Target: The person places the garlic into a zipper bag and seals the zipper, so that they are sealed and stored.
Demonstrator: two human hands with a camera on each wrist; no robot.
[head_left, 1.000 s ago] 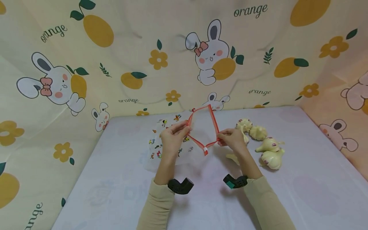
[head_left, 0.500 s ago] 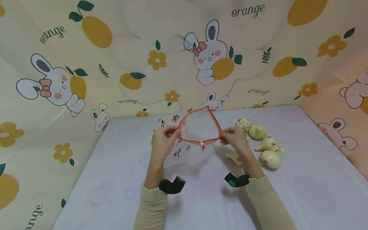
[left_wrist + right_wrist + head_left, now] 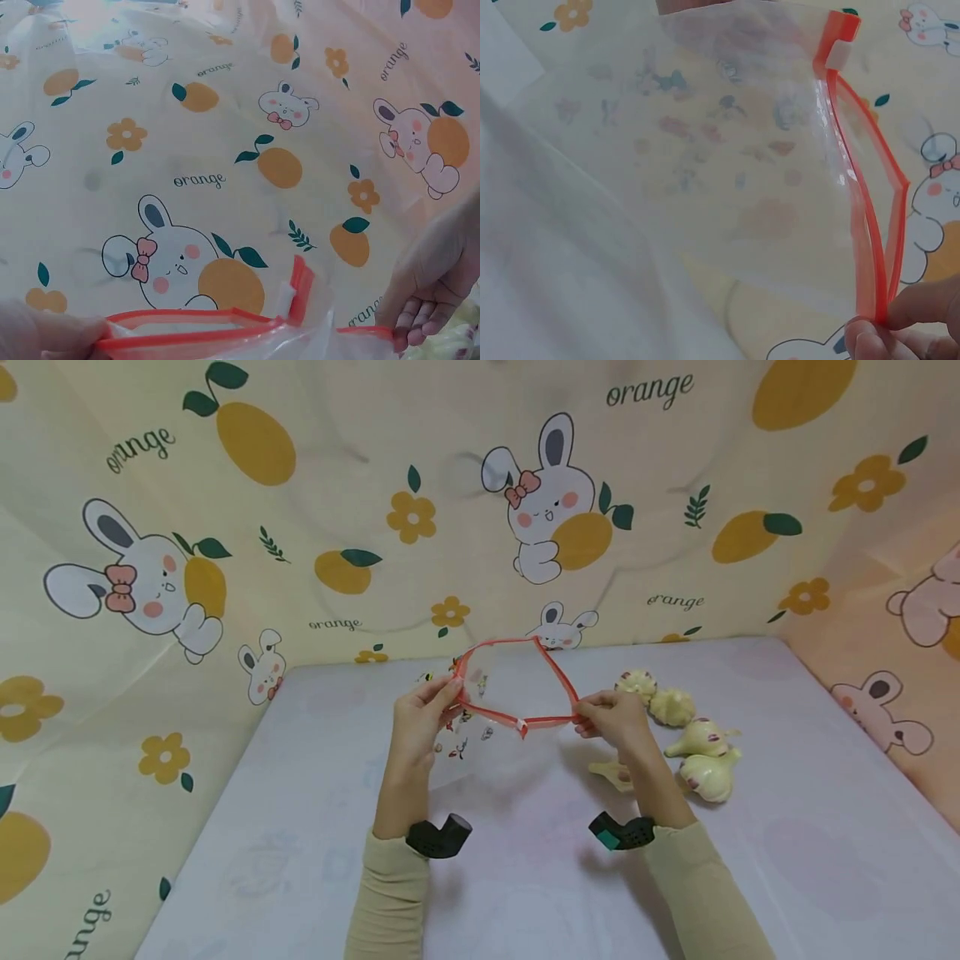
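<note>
A clear zipper bag (image 3: pixel 727 165) with small cartoon prints and a red slide-zip rim hangs between both hands, its mouth spread wide. My left hand (image 3: pixel 416 718) pinches the rim at the left side. At the right end of the rim, my right hand (image 3: pixel 617 718) pinches the red strip between thumb and fingers. A white slider (image 3: pixel 838 55) sits on the zip near one corner, also visible in the head view at the near edge of the mouth. Several garlic bulbs (image 3: pixel 708 777) lie on the table just right of my right hand.
The white-covered table (image 3: pixel 300 827) reaches back to a cloth backdrop (image 3: pixel 337 510) printed with rabbits and oranges. A pale garlic stem piece (image 3: pixel 611 774) shows beside the right wrist. Each wrist carries a black camera mount (image 3: pixel 438 837).
My left hand has moved left, stretching the red rim from a narrow upright shape to a wider opening. The right hand has stayed nearly in place; the garlic bulbs have not moved.
</note>
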